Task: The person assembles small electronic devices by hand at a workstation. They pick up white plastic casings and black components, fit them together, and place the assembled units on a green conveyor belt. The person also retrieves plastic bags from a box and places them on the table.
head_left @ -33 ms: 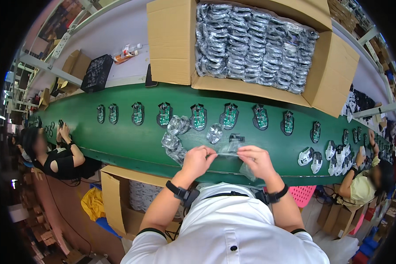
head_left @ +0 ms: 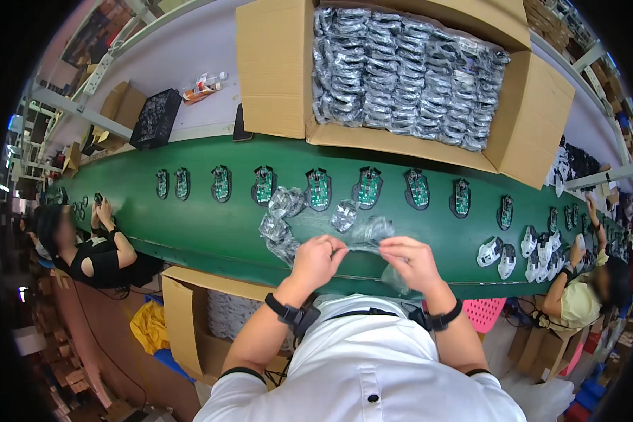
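Observation:
My left hand [head_left: 316, 257] and my right hand [head_left: 408, 259] are both closed in a pinch. A clear plastic bag [head_left: 369, 233] is stretched between them, held at its near edge. Its far part lies over the green belt, and a small dark part shows blurred through or under the film. Just left of the bag is a bagged part [head_left: 344, 215] in crinkled clear plastic. Several more bagged parts [head_left: 276, 229] form a curved row by my left hand. Another piece of clear film [head_left: 394, 278] hangs below my right hand.
Open mouse bases with green circuit boards [head_left: 318, 190] line the green belt [head_left: 190, 232]. Beyond stands a carton [head_left: 404, 148] packed with bagged parts. White mouse shells [head_left: 541, 250] lie at right. A co-worker sits at each side. Another carton [head_left: 183, 309] stands below left.
The bag's film has puffed out away from me, over the spot where the small dark part lay bare on the belt. Both hands stay nearly in place, still pinching.

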Available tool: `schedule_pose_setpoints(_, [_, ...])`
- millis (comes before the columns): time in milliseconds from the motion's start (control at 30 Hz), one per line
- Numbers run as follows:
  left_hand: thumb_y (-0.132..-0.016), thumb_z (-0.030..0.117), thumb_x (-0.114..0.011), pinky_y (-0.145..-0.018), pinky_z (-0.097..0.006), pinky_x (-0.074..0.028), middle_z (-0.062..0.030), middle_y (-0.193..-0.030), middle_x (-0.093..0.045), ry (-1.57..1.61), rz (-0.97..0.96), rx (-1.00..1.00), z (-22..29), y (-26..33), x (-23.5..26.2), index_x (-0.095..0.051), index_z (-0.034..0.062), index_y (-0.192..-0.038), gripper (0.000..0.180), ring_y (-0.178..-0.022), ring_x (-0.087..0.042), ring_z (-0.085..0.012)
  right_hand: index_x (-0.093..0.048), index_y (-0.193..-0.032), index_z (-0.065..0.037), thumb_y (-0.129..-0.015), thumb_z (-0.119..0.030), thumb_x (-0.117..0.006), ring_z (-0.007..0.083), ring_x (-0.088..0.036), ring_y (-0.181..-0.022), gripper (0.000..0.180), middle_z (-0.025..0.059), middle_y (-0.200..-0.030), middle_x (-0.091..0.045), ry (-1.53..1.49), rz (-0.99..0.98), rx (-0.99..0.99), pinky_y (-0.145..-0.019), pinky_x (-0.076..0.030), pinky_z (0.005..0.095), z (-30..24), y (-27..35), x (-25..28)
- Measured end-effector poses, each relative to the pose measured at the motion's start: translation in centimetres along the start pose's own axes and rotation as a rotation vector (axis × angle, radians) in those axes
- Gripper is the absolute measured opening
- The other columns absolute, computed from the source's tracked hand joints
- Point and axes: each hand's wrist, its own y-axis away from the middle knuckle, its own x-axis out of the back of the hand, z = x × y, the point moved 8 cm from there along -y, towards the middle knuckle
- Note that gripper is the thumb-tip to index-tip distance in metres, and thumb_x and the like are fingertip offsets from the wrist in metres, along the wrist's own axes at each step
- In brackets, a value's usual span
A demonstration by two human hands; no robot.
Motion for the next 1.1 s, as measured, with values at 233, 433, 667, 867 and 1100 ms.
schedule_pose_setpoints(233, [-0.085, 0.011, -0.074, -0.068, -0.037, -0.054, -0.0108, -0.082, -0.069, 0.09, -0.014, -0.039, 2.9, 0.1, 0.8, -0.071, 0.0068, -0.086, 0.005, -0.076, -0.067, -0.0293, -0.074, -0.101, -0.001, -0.092, -0.007, -0.066, 0.0222, -0.072, -0.1, 0.014, 0.015, -0.109, -0.074, 0.107, 0.124, 0.076, -0.084, -0.057, 0.0325, -1.5, 0.2, 2.2])
schedule_pose_setpoints(433, [-0.089, 0.014, -0.071, -0.065, -0.031, -0.053, -0.0099, -0.08, -0.067, 0.485, 0.072, 0.251, -2.0, -0.5, -3.4, -0.07, 0.0035, -0.098, 0.013, -0.069, -0.064, -0.0205, -0.069, -0.088, -0.002, -0.093, -0.014, -0.067, 0.0151, -0.066, -0.07, 0.013, 0.0102, -0.083, -0.072, 0.005, 0.27, -0.285, -0.064, -0.051, 0.035, 4.1, 1.4, 3.4])
schedule_pose_setpoints(667, [-0.083, 0.026, -0.074, -0.086, -0.044, -0.052, -0.0136, -0.097, -0.067, -0.314, 0.053, 0.114, -5.2, -5.8, -8.0, -0.062, 0.008, -0.121, 0.043, -0.096, -0.064, -0.0364, -0.039, -0.066, -0.005, -0.076, -0.007, -0.068, 0.0329, -0.056, -0.073, 0.03, 0.0133, -0.07, -0.053, 0.25, 0.271, -0.164, -0.064, -0.045, 0.0364, 5.4, 2.1, 2.5])
schedule_pose_setpoints(867, [-0.09, 0.008, -0.066, -0.081, -0.032, -0.053, -0.0081, -0.102, -0.069, 0.69, -0.049, 0.422, -7.7, -4.0, -10.2, -0.059, 0.0071, -0.114, 0.025, -0.093, -0.066, -0.0214, -0.064, -0.102, -0.002, -0.084, -0.007, -0.066, 0.0232, -0.065, -0.088, 0.019, 0.0114, -0.095, -0.067, 0.057, 0.307, -0.107, -0.079, -0.052, 0.0346, 3.9, 1.1, 3.0])
schedule_pose_setpoints(1100, [-0.097, -0.005, -0.055, -0.079, -0.022, -0.049, -0.0044, -0.103, -0.067, 1.311, -0.145, 0.37, -1.5, -0.8, -7.2, -0.061, 0.0028, -0.11, 0.016, -0.092, -0.061, -0.0085, -0.064, -0.125, 0.003, -0.092, -0.016, -0.071, 0.0133, -0.063, -0.105, 0.039, 0.0117, -0.115, -0.07, -0.482, -0.036, -0.27, -0.092, -0.051, 0.0293, 2.7, -1.8, -2.4])
